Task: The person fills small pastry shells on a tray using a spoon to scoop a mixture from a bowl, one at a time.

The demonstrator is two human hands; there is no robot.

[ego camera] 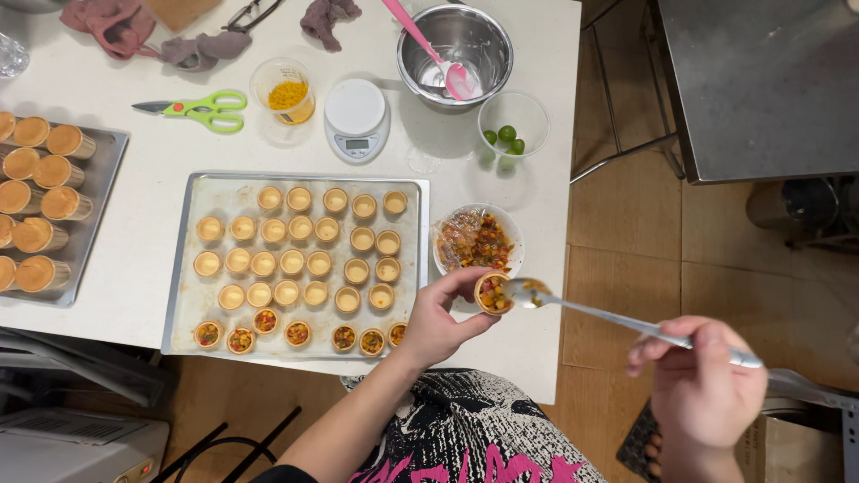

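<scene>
My left hand point(436, 324) grips a pastry cup point(491, 292); right hand point(704, 386) grips a spoon point(626, 320), filling it; next, steady tipping.

Left hand point(438, 324) cupped, right hand point(702, 386) fisted

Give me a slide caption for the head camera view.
Left hand holds a small pastry cup while the right hand spoons chopped filling into it with a long spoon beside a tray.

left tray point(98, 179): cut by edge | glass point(11, 55): partly out | scale point(356, 118) display: probably unreadable
</scene>
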